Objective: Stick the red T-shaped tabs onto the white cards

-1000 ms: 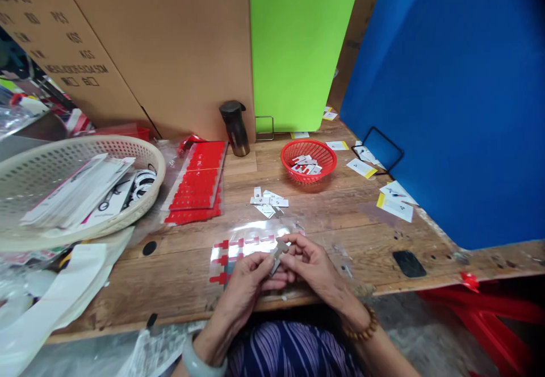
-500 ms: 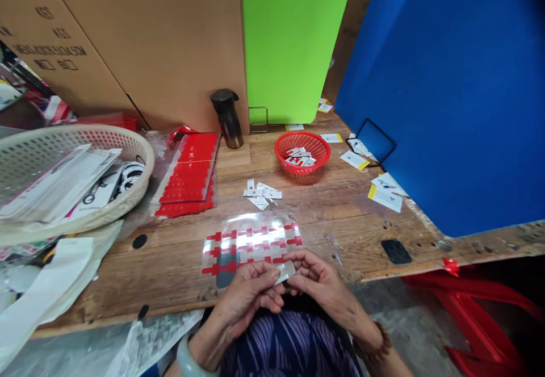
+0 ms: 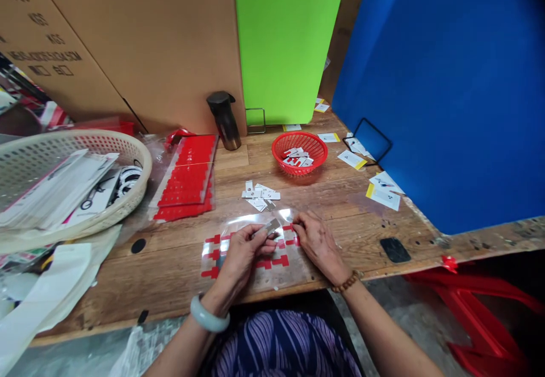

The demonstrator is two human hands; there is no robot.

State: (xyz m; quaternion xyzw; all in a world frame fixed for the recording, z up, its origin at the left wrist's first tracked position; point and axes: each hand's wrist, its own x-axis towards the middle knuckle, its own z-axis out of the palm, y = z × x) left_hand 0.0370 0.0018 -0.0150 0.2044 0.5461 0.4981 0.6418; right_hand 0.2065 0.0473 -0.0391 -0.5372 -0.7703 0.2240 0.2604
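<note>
My left hand (image 3: 242, 252) pinches a small flat grey-and-white piece (image 3: 271, 226) between thumb and fingers, above a clear plastic sheet (image 3: 276, 280) that carries rows of red T-shaped stickers. At the sheet's upper right, my right hand (image 3: 318, 245) has its thumb and fingertips closed at the edge of a red sticker (image 3: 288, 227). Whether the sticker's edge is lifted is hidden by the fingers. Just beyond the sheet lies a loose pile of similar small white and grey pieces (image 3: 259, 194). Farther back, a red plastic basket (image 3: 300, 170) contains more pieces, some with red on them.
Stacked red sticker sheets (image 3: 187, 172) lie left of the pile, near a dark tumbler (image 3: 225, 121). A large cream basket (image 3: 147, 175) of printed cards is at far left. Cardboard, a green panel (image 3: 281, 42) and a blue panel (image 3: 443, 104) wall the back and right. Cards (image 3: 383, 197) lie at right.
Both hands have moved forward from the table's front edge to over the sheet. The right hand has let go of the small piece, which stays in the left, and reached the upper-right sticker.
</note>
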